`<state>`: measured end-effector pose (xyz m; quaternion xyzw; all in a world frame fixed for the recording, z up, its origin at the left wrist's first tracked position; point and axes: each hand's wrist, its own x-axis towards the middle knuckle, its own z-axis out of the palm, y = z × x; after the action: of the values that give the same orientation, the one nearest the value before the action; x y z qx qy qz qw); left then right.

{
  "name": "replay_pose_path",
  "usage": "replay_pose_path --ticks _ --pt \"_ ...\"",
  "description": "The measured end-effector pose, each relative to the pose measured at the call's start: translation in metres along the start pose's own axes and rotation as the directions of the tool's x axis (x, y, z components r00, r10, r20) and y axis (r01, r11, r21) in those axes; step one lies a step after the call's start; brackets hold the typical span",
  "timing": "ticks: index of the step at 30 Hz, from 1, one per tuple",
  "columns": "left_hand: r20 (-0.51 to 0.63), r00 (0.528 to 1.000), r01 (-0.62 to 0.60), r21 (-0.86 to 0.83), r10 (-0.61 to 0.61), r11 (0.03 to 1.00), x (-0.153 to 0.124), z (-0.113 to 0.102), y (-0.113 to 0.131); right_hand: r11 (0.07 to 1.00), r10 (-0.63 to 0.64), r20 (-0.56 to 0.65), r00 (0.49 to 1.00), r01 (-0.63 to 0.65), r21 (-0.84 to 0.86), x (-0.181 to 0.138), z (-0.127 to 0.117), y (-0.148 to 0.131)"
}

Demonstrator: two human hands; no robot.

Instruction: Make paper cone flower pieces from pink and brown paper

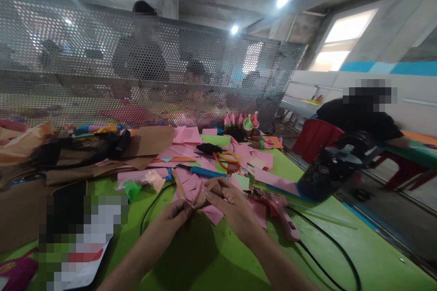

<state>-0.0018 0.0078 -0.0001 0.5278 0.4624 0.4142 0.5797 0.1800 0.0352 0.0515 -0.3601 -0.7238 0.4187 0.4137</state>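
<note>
My left hand point(178, 213) pinches the lower end of a folded piece of brown paper point(201, 199). My right hand point(229, 196) has its thumb and fingers closed on the other side of that paper. Beneath and behind the hands lie cut pieces of pink paper point(214, 214). A pink glue gun point(285, 218) with a red light rests to the right of my right hand. Just beyond my fingers is a blue-handled cutter point(208, 172), and red-and-yellow-handled scissors point(227, 160) lie farther back.
The glue gun's black cord point(344, 254) loops across the green table point(368, 236). At left are a dark phone point(70, 204) and brown paper sheets point(20, 213). Small paper cones point(251, 122) stand at the back before a perforated metal screen point(85, 68). A person point(358, 113) sits at right.
</note>
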Motion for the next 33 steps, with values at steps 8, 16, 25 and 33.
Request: replay_pose_path --ticks 8,16,25,33 --pt "-0.053 0.998 -0.013 0.032 0.015 0.999 -0.008 0.001 0.01 1.0 0.025 0.009 1.0 -0.025 -0.013 -0.003 0.003 0.002" --pt "0.031 0.997 -0.068 0.053 0.066 0.996 0.005 0.0 -0.008 0.997 0.035 0.03 0.999 -0.033 -0.064 -0.004 0.007 0.002" --pt "0.029 0.996 -0.082 0.091 0.08 0.992 0.004 0.004 -0.007 0.995 0.005 0.01 1.0 -0.003 -0.103 -0.005 0.009 0.002" --pt "-0.012 1.0 -0.023 -0.025 0.023 0.999 0.007 -0.002 -0.012 0.993 -0.035 0.025 0.999 0.038 -0.114 -0.005 0.007 -0.003"
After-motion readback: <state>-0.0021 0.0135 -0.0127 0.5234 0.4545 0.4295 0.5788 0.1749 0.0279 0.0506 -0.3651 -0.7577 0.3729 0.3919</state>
